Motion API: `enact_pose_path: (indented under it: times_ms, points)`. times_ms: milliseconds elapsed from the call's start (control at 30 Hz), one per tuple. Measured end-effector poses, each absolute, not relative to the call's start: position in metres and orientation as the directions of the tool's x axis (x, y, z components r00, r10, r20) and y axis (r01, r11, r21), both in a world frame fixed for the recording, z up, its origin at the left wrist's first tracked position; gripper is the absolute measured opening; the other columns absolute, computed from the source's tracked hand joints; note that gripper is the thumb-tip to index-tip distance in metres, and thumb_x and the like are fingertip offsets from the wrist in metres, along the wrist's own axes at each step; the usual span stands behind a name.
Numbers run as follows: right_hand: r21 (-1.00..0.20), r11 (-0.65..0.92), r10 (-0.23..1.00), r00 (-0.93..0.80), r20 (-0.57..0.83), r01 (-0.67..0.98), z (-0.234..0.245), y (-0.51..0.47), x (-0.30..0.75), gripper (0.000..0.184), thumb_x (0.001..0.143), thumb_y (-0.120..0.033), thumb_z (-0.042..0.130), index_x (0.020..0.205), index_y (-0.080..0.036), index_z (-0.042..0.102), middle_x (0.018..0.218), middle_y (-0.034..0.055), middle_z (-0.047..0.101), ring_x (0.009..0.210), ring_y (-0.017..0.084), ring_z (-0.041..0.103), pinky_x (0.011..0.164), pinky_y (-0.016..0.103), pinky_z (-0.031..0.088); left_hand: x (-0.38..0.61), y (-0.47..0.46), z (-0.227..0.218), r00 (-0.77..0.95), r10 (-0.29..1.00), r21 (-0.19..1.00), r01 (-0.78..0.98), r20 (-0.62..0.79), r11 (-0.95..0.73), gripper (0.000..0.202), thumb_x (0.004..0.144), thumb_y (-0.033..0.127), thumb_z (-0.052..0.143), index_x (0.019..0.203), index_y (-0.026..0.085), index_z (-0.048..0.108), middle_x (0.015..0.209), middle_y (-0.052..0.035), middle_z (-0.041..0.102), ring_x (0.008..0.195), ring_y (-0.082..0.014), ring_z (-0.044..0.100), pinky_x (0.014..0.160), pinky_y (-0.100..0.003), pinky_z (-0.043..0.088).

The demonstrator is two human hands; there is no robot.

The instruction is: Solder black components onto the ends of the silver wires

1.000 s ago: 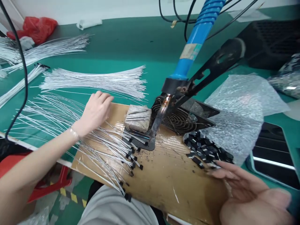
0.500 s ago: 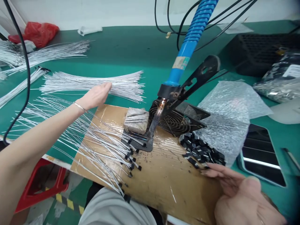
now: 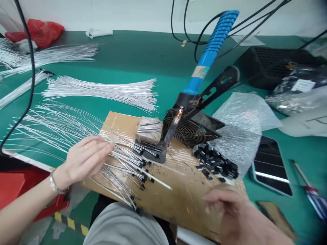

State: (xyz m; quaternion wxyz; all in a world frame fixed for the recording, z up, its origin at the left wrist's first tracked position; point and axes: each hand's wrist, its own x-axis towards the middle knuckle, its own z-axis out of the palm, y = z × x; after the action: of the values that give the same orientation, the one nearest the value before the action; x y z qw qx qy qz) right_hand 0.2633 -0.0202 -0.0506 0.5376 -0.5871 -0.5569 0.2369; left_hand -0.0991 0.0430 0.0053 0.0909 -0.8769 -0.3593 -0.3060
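Observation:
My left hand (image 3: 89,158), fingers pressed together, hovers above the spread of white wires with black ends (image 3: 120,156). A single white wire (image 3: 162,183) runs from its fingertips to the right, its bare tip over the brown cardboard (image 3: 178,204). My right hand (image 3: 237,214) is smeared by motion at the front right edge of the cardboard, so its grip is hidden. Beyond it lies a heap of small black connector pieces (image 3: 217,161). A bundle of plain white wires (image 3: 99,90) rests on the green mat behind the left hand.
A soldering iron with a blue handle (image 3: 204,68) stands tilted in a black stand, beside a sponge block (image 3: 149,129) and a round black fan grille (image 3: 182,131). To the right are bubble wrap (image 3: 237,119), a phone (image 3: 272,166) and a screwdriver (image 3: 313,194).
My left hand has come from the plain bundle toward me, bringing a wire over the cardboard. My right hand has drawn back from the black connector heap.

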Motion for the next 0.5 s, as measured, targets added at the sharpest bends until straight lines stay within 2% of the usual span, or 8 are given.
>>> enact_pose_path:
  times_ms: [67, 133, 233, 333, 400, 500]
  points:
    - [-0.896, 0.262, 0.956, 0.03, 0.292, 0.358, -0.031, -0.018, 0.242, 0.042, 0.106, -0.041, 0.053, 0.074, -0.021, 0.072, 0.061, 0.0011, 0.059, 0.053, 0.017, 0.055, 0.049, 0.032, 0.038, -0.095, 0.032, -0.005, 0.651, 0.514, 0.004, 0.618, 0.558, -0.786, 0.039, 0.089, -0.003, 0.066, 0.117, 0.022, 0.073, 0.099, -0.0061, 0.087, 0.082, -0.0222, 0.082, 0.085, -0.039, 0.069]
    - [-0.934, 0.244, 0.965, 0.025, 0.259, 0.262, -0.019, -0.017, 0.226, 0.043, 0.106, -0.04, 0.055, 0.069, -0.021, 0.068, 0.059, -0.001, 0.053, 0.054, 0.016, 0.052, 0.049, 0.03, 0.037, -0.092, 0.027, -0.014, 0.712, 0.453, -0.052, 0.564, 0.537, -0.824, 0.036, 0.09, -0.005, 0.064, 0.119, 0.016, 0.071, 0.099, -0.0101, 0.087, 0.084, -0.0224, 0.082, 0.087, -0.039, 0.068]
    - [-0.97, 0.08, 0.99, 0.094, 0.104, 0.231, -0.012, -0.021, 0.212, 0.04, 0.102, -0.032, 0.067, 0.064, -0.021, 0.06, 0.061, -0.0028, 0.051, 0.057, 0.013, 0.049, 0.053, 0.028, 0.033, -0.09, 0.025, -0.022, 0.734, 0.404, -0.079, 0.525, 0.545, -0.847, 0.032, 0.092, -0.007, 0.061, 0.118, 0.009, 0.071, 0.099, -0.0131, 0.086, 0.084, -0.0215, 0.081, 0.091, -0.04, 0.067]
    - [-0.985, -0.008, 0.993, 0.113, 0.012, 0.173, -0.013, -0.026, 0.205, 0.039, 0.102, -0.032, 0.066, 0.065, -0.021, 0.058, 0.065, -0.003, 0.05, 0.061, 0.013, 0.047, 0.058, 0.029, 0.033, -0.087, 0.026, -0.026, 0.729, 0.381, -0.089, 0.515, 0.568, -0.853, 0.025, 0.095, -0.004, 0.064, 0.117, 0.003, 0.072, 0.1, -0.0152, 0.085, 0.086, -0.0215, 0.079, 0.095, -0.041, 0.064]
    - [-0.988, -0.013, 0.996, 0.091, 0.001, 0.153, -0.016, -0.029, 0.203, 0.039, 0.102, -0.032, 0.065, 0.065, -0.021, 0.058, 0.065, -0.0032, 0.05, 0.062, 0.013, 0.047, 0.059, 0.029, 0.032, -0.086, 0.027, -0.026, 0.739, 0.366, -0.094, 0.499, 0.566, -0.862, 0.022, 0.096, -0.004, 0.063, 0.115, 0.0, 0.073, 0.1, -0.0162, 0.084, 0.088, -0.0219, 0.078, 0.096, -0.042, 0.062]
    - [-0.984, 0.059, 0.997, 0.031, 0.065, 0.167, -0.021, -0.03, 0.203, 0.038, 0.105, -0.03, 0.06, 0.068, -0.021, 0.061, 0.065, -0.0031, 0.051, 0.062, 0.012, 0.049, 0.058, 0.028, 0.033, -0.085, 0.029, -0.027, 0.754, 0.359, -0.098, 0.485, 0.55, -0.869, 0.022, 0.096, -0.005, 0.061, 0.113, 0.0, 0.073, 0.1, -0.0161, 0.084, 0.09, -0.0226, 0.078, 0.096, -0.043, 0.06]
